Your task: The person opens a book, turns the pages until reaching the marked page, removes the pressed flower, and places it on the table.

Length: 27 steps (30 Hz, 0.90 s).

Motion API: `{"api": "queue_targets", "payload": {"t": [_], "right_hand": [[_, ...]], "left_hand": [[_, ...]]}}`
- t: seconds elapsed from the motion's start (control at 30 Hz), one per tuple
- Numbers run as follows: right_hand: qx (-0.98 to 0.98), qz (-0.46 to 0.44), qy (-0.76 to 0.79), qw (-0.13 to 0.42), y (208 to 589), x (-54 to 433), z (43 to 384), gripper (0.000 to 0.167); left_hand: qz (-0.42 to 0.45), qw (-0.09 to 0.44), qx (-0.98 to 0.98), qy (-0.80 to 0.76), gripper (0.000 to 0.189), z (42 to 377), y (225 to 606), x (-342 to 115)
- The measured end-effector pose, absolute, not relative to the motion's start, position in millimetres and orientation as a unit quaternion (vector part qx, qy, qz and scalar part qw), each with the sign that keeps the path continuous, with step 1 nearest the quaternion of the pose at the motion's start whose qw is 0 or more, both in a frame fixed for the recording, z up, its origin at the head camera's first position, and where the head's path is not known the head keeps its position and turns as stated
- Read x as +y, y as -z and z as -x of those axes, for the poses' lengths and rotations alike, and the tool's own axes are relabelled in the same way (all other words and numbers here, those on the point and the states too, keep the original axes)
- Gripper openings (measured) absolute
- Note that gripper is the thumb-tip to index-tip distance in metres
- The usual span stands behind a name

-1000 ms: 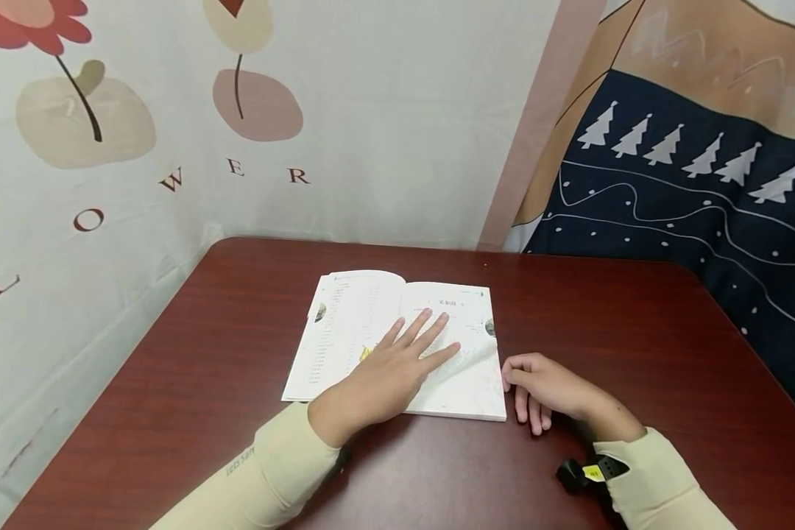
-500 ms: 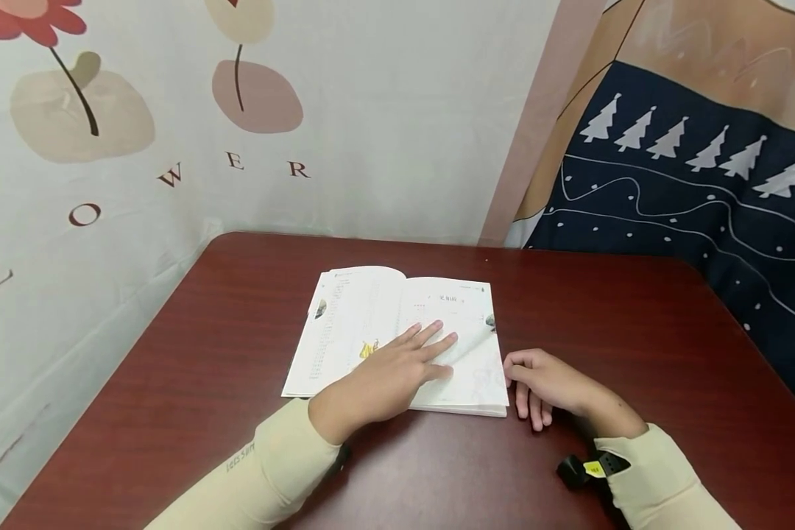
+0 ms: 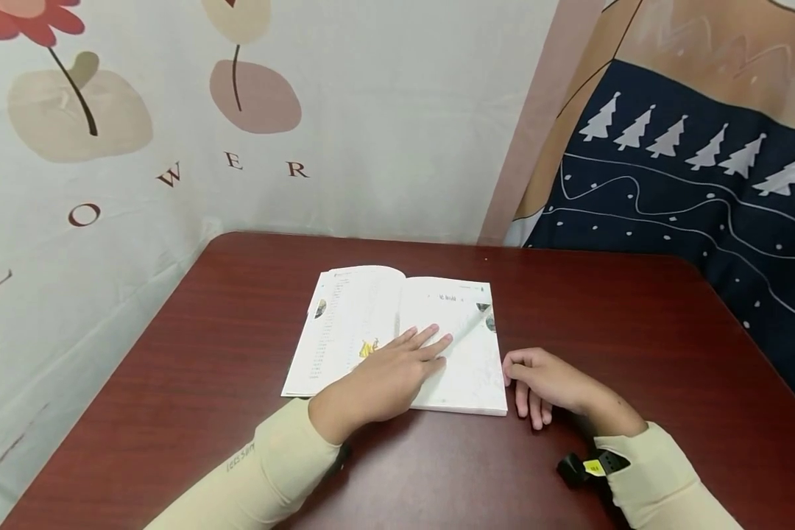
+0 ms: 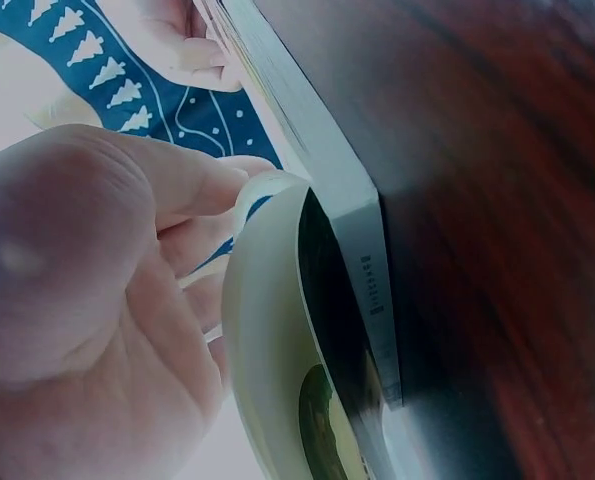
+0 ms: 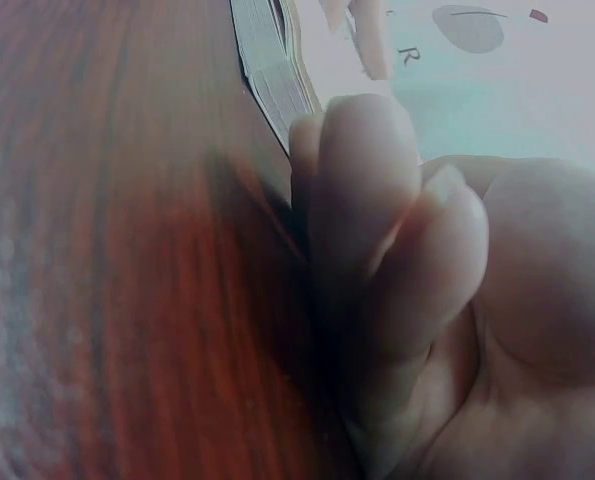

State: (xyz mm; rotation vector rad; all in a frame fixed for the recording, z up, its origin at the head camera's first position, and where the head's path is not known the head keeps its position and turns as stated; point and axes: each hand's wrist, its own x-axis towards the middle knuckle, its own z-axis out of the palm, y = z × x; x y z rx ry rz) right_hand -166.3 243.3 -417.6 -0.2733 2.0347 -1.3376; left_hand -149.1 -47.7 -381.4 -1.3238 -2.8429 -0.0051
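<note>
An open book (image 3: 473,383) with white printed pages lies on the table. My left hand (image 3: 387,379) reaches across its lower middle and rests on the right page, fingers fairly straight. From those fingers a fold in the page runs diagonally to the upper right edge, baring a small dark picture at the corner. In the left wrist view, pages (image 4: 257,330) arch up beside the palm, above the book's thick lower edge. My right hand (image 3: 546,383) rests on the table just off the book's right edge, fingers loosely curled and holding nothing.
The reddish-brown table (image 3: 192,353) has rounded far corners. Behind it hangs a pale cloth (image 3: 384,147) with flowers and letters, and a dark blue cloth (image 3: 662,191) with white trees at right. A black device (image 3: 573,470) is strapped to the right wrist.
My left hand has drawn back slightly towards me, its fingers closer together. The right page's fold has grown, and its outer edge has lifted inward. The right hand stays put.
</note>
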Motion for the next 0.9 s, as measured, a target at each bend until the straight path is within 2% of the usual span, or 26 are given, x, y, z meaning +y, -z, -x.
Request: {"api": "queue_targets", "payload": {"t": [0.47, 0.73, 0.9], "right_hand": [[0.775, 0.110, 0.519, 0.344, 415.7, 243.4, 165.6, 0.022], [0.781, 0.107, 0.515, 0.336, 413.5, 243.5, 166.7, 0.023], [0.777, 0.104, 0.517, 0.343, 415.0, 242.8, 167.1, 0.022]], "left_hand": [[0.397, -0.002, -0.918, 0.008, 0.039, 146.2, 380.9, -49.1], [0.389, 0.026, -0.921, -0.014, 0.040, 147.5, 381.3, -48.9], [0.381, 0.010, -0.924, -0.006, 0.042, 147.2, 382.3, -49.8]]}}
